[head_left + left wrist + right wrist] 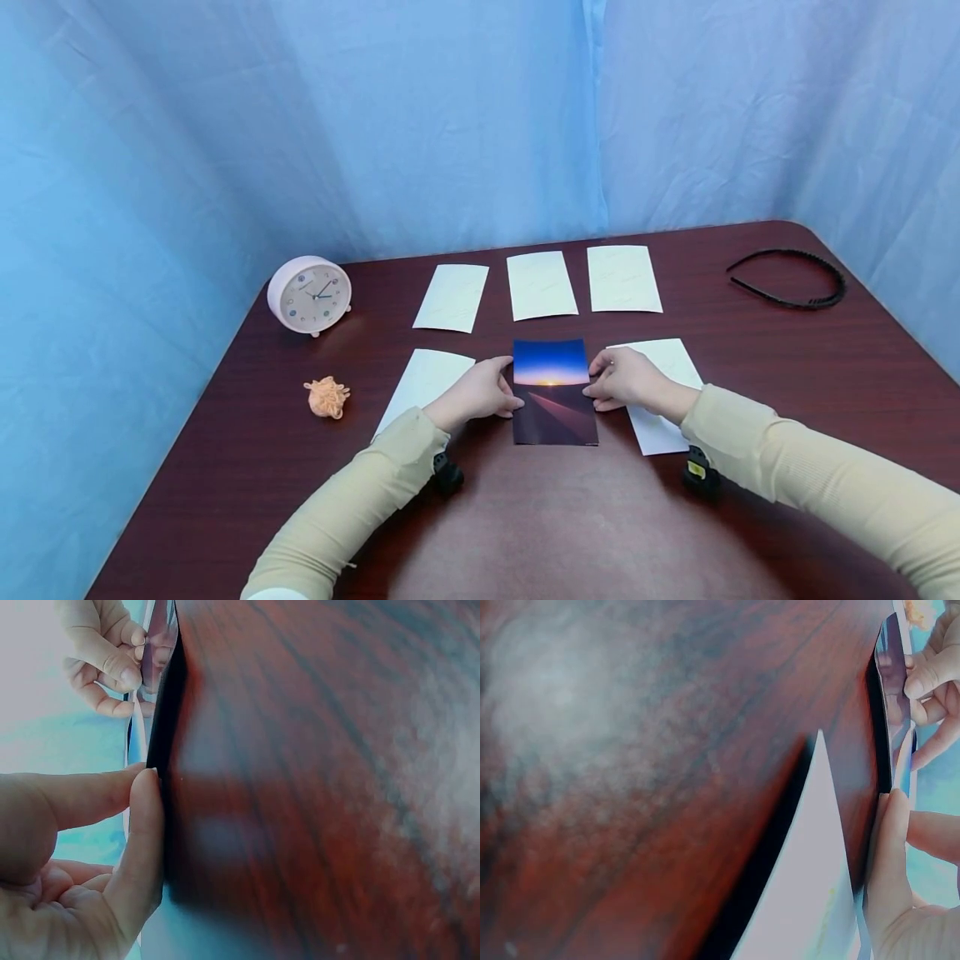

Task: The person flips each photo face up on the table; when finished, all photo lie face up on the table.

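Observation:
A photo print [553, 396] of a sunset over a dark road lies face up in the middle of the table, picture upright in the head view. My left hand [480, 390] pinches its left edge between thumb and index finger. On the opposite edge my right hand [626, 382] does the same. The left wrist view shows the left thumb [146, 817] right at the edge, with the print close over the tabletop. In the right wrist view the right thumb [892, 825] is at the near edge. Both forearms wear pale sleeves.
White sheets form a back row: left [452, 297], middle [542, 285] and right [624, 278]. Two more, a left sheet [420, 379] and a right sheet [663, 429], lie partly under my arms. A clock [311, 296], peach scrunchie [327, 397] and black headband [817, 302] sit further out.

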The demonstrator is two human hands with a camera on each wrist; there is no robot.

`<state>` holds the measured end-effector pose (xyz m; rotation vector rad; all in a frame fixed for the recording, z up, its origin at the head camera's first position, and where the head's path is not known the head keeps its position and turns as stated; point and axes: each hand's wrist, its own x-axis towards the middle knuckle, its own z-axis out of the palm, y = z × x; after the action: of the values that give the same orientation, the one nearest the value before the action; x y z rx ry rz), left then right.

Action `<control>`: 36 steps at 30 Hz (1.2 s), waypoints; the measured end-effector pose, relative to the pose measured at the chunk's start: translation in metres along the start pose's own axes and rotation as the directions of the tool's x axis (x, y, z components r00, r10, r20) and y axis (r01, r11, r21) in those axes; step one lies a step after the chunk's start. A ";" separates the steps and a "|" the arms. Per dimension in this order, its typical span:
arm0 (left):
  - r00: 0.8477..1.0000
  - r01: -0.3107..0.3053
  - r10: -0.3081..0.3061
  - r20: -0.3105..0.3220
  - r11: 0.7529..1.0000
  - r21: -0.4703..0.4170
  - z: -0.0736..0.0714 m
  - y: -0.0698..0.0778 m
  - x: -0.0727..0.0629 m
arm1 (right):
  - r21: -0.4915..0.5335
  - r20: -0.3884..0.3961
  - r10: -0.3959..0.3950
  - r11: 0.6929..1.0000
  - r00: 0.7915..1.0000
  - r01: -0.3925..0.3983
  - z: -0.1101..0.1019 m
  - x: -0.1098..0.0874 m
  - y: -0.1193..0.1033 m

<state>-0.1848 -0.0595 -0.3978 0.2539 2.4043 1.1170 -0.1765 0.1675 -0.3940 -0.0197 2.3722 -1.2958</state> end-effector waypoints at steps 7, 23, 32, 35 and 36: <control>1.000 -0.001 0.001 -0.004 0.998 0.060 -0.003 -0.001 -0.001 | 0.003 0.007 -0.004 1.000 1.000 0.004 -0.001 -0.001 -0.002; 0.993 -0.062 0.070 -0.092 0.994 0.089 -0.017 0.004 -0.009 | 0.029 0.008 -0.057 0.998 0.998 0.056 -0.031 -0.018 -0.002; 0.969 -0.196 0.205 -0.139 0.978 0.076 -0.006 0.023 -0.017 | -0.007 -0.012 -0.061 0.998 0.998 0.061 -0.047 -0.035 0.009; 0.962 -0.232 0.238 -0.136 0.971 0.057 -0.001 0.029 -0.019 | -0.024 -0.030 -0.070 0.997 0.997 0.069 -0.051 -0.041 0.013; 0.959 -0.242 0.247 -0.136 0.969 0.052 0.001 0.031 -0.019 | -0.032 -0.036 -0.073 0.997 0.997 0.072 -0.053 -0.043 0.014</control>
<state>-0.1689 -0.0459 -0.3684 0.5125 2.5723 1.2383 -0.1547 0.2272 -0.3649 -0.0918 2.4437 -1.3036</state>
